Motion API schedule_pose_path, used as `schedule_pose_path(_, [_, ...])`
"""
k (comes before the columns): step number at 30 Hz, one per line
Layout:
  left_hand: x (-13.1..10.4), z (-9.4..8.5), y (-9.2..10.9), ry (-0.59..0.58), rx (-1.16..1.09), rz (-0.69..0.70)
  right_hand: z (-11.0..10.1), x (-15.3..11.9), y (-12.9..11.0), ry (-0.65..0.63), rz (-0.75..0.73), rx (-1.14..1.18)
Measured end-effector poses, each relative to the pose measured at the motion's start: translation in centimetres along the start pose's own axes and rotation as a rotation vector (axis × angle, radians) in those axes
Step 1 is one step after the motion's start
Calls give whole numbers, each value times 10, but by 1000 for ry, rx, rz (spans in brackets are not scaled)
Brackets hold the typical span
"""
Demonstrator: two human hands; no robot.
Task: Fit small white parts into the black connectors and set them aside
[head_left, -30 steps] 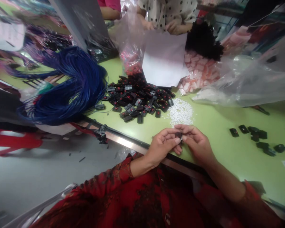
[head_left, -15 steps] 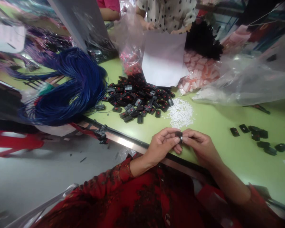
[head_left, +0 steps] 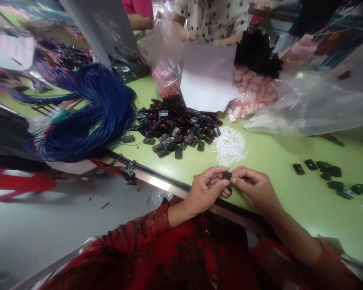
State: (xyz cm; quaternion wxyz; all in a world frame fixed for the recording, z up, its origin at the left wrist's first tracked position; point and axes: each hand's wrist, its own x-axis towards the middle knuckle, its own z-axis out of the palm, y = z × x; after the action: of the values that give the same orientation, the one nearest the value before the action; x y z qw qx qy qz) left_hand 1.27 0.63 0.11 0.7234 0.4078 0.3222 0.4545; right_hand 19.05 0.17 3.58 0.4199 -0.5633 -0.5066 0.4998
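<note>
Near the table's front edge, my left hand [head_left: 206,190] pinches a small black connector [head_left: 226,175] with a red mark on it. My right hand [head_left: 255,186] meets it from the right, thumb and forefinger pressed together at the connector's right end; whatever they hold there is too small to make out. Just beyond my hands lies a pile of small white pieces [head_left: 230,145]. Left of that is a heap of black connectors [head_left: 177,129], some showing red parts. Several black connectors [head_left: 331,170] lie apart on the right of the green table [head_left: 275,155].
A thick bundle of blue wires [head_left: 90,112] lies at the left. Behind the heap stand a white sheet [head_left: 208,76] and bags of pink pieces [head_left: 254,86]. Clear plastic [head_left: 314,108] spreads at the right. A person in a dotted top [head_left: 213,20] is across the table.
The connector has turned between my fingers, so its red mark now shows instead of a small white spot. Both hands have shifted only slightly.
</note>
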Motion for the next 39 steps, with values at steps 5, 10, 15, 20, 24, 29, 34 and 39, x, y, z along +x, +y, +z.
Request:
schedule_pose_path(5, [1,2,3,-91,147,44,-4,-5,6,-4,72,55])
schedule_pose_path(10, [10,-11,11,-211,620,202,-30,-10,14,64,-8,-141])
schedule_pose_path(15, [46,-55,42,21,1181,497,-123,-13,15,541,56,-620])
schedule_pose_path(20, [69,-76,52,75,1593,521,-142,-12,16,604,-125,-968])
schedule_pose_path(24, [62,-72,47,40,1628,551,-84,-1,17,208,-164,-653])
schedule_pose_path(29, [44,-70,41,-66,1470,525,-50,20,25,51,-240,-670])
schedule_pose_path(34, [42,-71,43,-75,1360,399,-56,31,28,-22,-375,-818])
schedule_pose_path(39, [46,-71,47,-115,1297,343,-52,34,30,-38,-446,-1032])
